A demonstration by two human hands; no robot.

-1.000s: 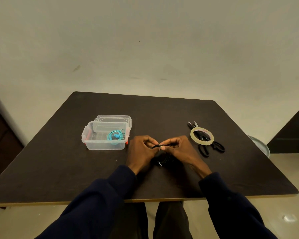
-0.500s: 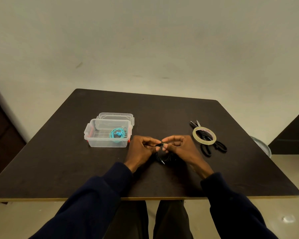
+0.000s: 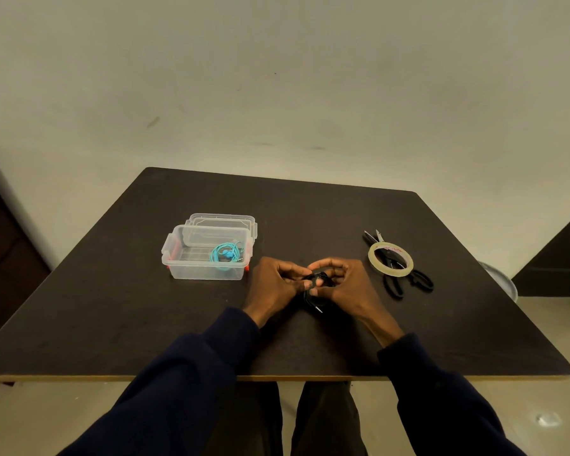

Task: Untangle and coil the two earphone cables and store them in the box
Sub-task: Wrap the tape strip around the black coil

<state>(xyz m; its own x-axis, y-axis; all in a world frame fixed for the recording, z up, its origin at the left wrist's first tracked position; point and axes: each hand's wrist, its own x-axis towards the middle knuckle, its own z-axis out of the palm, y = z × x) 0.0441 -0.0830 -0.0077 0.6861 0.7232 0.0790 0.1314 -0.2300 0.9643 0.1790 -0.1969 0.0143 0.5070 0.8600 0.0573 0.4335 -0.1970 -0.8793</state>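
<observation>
Centrally, left hand [image 3: 273, 286] and right hand [image 3: 351, 286] pinching black earphone cable [image 3: 317, 278], teal cable [image 3: 226, 255] in box [image 3: 204, 272]

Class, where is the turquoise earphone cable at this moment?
In the head view, the turquoise earphone cable lies coiled in the right end of the clear plastic box, left of the person's left hand.

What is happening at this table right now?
A person holds a black earphone cable between both hands, the left hand and the right hand pinching it over the dark table. A turquoise cable already lies coiled in the open clear box, its lid behind it. On the right lie scissors and a tape roll, untouched.
</observation>
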